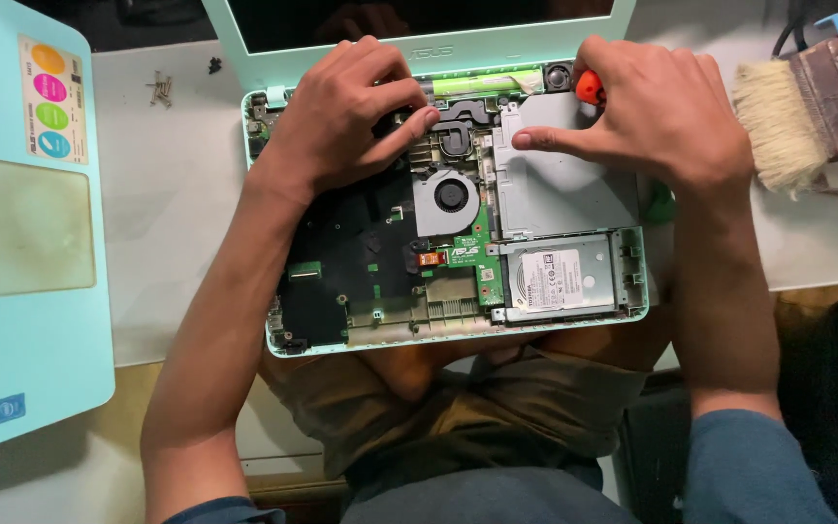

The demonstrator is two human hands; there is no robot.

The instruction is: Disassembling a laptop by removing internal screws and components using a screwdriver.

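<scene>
You are looking at an evenly, moderately lit scene under soft overhead light, with only faint shadows beneath your left hand (pixel 346 112) and right hand (pixel 657 116) on the opened laptop base (pixel 453 243). The pale table (pixel 177 243) and the mint lid panel (pixel 31 233) at the left edge read bright without harsh glare, while the top strip and the lower right corner fall dark. Focus holds sharp at the centre, but the brush (pixel 792 112) bristles and your forearms look slightly soft, and the edges stretch a little.
</scene>
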